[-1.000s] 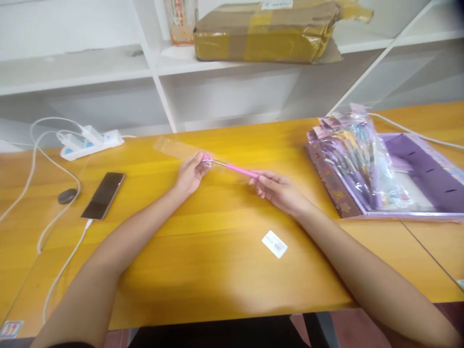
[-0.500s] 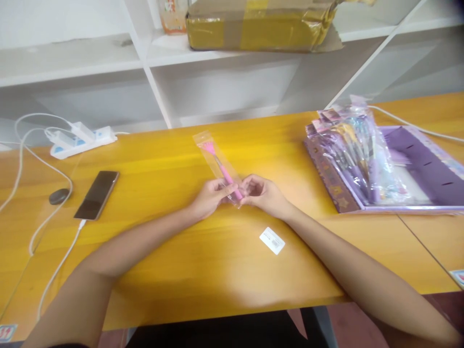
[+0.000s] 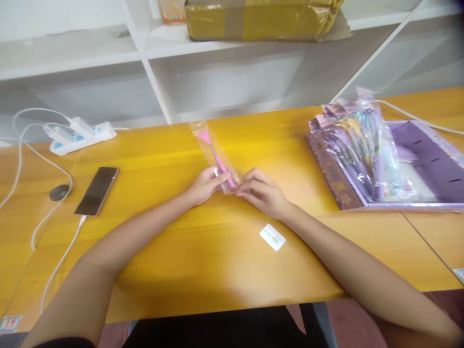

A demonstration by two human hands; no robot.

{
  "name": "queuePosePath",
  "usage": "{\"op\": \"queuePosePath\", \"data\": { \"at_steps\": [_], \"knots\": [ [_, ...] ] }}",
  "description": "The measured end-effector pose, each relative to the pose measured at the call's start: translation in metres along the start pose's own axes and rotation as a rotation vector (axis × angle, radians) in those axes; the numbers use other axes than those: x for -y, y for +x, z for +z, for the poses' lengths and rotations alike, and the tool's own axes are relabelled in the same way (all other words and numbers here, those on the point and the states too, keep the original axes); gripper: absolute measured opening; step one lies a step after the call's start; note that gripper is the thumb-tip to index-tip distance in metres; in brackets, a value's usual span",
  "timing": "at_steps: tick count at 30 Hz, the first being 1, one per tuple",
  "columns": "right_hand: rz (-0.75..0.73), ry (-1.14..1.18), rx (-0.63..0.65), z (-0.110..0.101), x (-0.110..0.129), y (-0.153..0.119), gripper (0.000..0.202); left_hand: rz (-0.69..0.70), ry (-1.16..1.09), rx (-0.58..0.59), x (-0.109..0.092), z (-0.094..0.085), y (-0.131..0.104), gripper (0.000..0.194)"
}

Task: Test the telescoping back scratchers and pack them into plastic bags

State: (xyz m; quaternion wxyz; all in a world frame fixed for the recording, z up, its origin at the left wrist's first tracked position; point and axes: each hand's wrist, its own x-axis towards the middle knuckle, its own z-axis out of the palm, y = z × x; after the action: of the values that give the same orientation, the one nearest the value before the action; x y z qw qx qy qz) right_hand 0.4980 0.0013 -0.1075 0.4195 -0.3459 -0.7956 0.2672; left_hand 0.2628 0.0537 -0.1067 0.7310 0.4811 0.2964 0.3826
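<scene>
A pink back scratcher [image 3: 220,163] with a small claw-shaped head lies slantwise inside a clear plastic sleeve [image 3: 198,126], its head pointing away from me. My left hand [image 3: 207,185] pinches the sleeve and the handle near the lower end, thumb on top. At the sleeve's bottom corner, my right hand [image 3: 264,192] has its thumb and fingertips closed on the plastic edge. A white label card [image 3: 272,237] with a barcode rests on the table just below my right hand.
On the right, a purple box [image 3: 427,157] holds several bagged items [image 3: 362,150]. A phone [image 3: 97,191] on a charging cable, a round dark object [image 3: 59,192] and a power strip [image 3: 82,138] lie left. Behind stands a shelf with a taped carton [image 3: 261,20].
My right fingers have shifted from beside the handle's end to the sleeve's bottom corner and straightened somewhat. The sleeve and back scratcher appear slightly further up and left.
</scene>
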Motion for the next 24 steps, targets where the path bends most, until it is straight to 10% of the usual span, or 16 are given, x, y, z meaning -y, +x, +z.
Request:
{"op": "queuePosePath", "data": {
  "at_steps": [9, 15, 24],
  "knots": [
    [0.135, -0.021, -0.107, 0.006, 0.007, 0.002, 0.038, 0.010, 0.157, 0.237, 0.000, 0.002, -0.006, 0.050],
    [0.381, 0.385, -0.124, 0.011, 0.002, 0.004, 0.051, -0.030, 0.278, 0.273, 0.004, -0.004, -0.003, 0.039],
    [0.553, 0.641, 0.108, 0.002, 0.002, 0.007, 0.057, 0.057, 0.295, 0.119, 0.005, -0.010, -0.001, 0.041]
  ]
}}
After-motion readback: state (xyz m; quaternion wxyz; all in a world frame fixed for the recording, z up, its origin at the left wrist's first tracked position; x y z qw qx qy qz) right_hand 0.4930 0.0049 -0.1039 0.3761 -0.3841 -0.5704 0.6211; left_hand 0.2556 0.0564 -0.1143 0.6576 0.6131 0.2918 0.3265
